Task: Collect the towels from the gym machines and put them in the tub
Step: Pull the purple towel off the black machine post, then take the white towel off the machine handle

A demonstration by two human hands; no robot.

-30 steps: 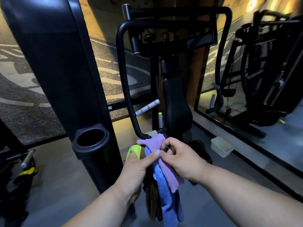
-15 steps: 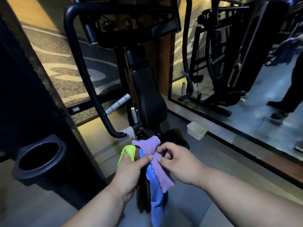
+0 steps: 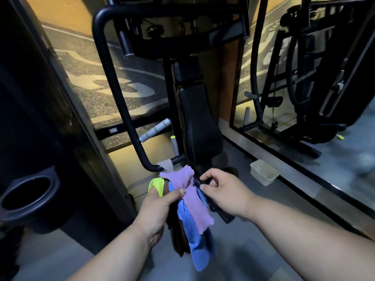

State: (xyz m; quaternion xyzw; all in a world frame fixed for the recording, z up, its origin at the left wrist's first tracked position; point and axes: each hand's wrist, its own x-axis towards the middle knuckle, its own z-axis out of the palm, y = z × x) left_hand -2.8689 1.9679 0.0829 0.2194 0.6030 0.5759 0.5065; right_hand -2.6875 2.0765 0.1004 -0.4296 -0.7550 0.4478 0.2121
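My left hand point(image 3: 160, 205) grips a bundle of towels at chest height. A purple towel point(image 3: 190, 197) lies on top, with a blue towel point(image 3: 194, 240) hanging longest below it. A yellow-green towel point(image 3: 157, 184) peeks out at the left, and a brown towel point(image 3: 176, 238) hangs behind. My right hand point(image 3: 223, 193) is just right of the purple towel; its thumb and forefinger pinch a dark strip of cloth at the bundle's edge. The white plastic tub point(image 3: 263, 172) sits on the floor ahead to the right, against the mirror's base.
A black gym machine with a padded seat back point(image 3: 198, 122) and a curved tube frame point(image 3: 119, 94) stands straight ahead. A dark column with a round cup holder point(image 3: 28, 194) fills the left. A wall mirror point(image 3: 304, 98) on the right reflects more machines above grey floor.
My right hand has let go of the purple towel and now pinches a dark strip just to its right. The left hand still holds the bundle. My view has swung and moved closer to the machine.
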